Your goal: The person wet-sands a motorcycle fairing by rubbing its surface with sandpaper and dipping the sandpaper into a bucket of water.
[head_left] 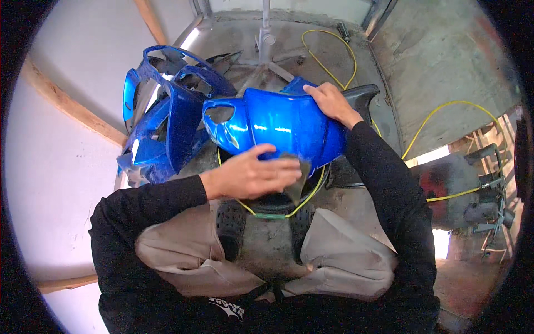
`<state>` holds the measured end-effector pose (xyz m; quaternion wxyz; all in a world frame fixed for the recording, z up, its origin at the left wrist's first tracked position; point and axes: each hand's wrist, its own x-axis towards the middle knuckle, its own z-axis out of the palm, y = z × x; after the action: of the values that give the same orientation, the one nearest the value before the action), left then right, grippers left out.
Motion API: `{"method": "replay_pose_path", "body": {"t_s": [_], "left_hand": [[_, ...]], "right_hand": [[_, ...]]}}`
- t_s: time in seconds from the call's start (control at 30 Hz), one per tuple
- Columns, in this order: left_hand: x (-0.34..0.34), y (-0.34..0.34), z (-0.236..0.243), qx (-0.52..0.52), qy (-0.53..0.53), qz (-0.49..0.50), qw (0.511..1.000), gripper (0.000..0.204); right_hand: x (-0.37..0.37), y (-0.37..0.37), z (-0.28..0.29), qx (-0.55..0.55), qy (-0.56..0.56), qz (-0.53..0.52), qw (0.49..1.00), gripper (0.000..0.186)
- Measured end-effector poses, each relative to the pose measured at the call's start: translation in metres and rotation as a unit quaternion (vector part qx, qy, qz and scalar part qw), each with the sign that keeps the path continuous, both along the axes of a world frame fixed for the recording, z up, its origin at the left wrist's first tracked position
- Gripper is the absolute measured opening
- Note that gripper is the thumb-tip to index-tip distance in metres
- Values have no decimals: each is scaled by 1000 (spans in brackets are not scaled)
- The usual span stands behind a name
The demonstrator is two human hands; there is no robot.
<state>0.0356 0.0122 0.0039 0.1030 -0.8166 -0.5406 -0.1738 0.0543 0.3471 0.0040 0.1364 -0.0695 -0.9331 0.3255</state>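
Observation:
A glossy blue plastic fairing panel [281, 122], curved and with an oval cut-out at its left end, lies in front of me. My right hand [334, 104] grips its upper right edge, thumb toward the far side. Against the near edge of the panel, my left hand [250, 175] holds a grey-green sheet of sandpaper [295, 179] under its fingers. That hand and the sheet are slightly blurred. What supports the panel is partly hidden, though a dark rounded thing shows beneath it.
More blue fairing parts [183, 111] are piled at the left, beside the white wall [67, 150]. A metal stand [266, 47] rises at the back. A yellow hose [445, 110] runs across the floor to a dark red compressor [445, 192] at the right.

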Motion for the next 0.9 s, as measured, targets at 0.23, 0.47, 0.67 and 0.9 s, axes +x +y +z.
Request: {"method": "replay_pose_path", "body": {"t_s": [0.23, 0.47, 0.67, 0.9], "left_hand": [[1, -4, 5, 23, -61, 58, 996, 38], [-27, -2, 5, 59, -44, 136, 988, 45], [-35, 1, 18, 73, 23, 116, 990, 52], [-21, -7, 18, 58, 5, 75, 996, 48]], "right_hand": [[-11, 15, 0, -11, -119, -24, 993, 72], [-19, 21, -1, -24, -150, -33, 988, 75], [-21, 27, -8, -19, -148, -25, 989, 76], [-23, 22, 6, -21, -156, -17, 987, 76]]}}
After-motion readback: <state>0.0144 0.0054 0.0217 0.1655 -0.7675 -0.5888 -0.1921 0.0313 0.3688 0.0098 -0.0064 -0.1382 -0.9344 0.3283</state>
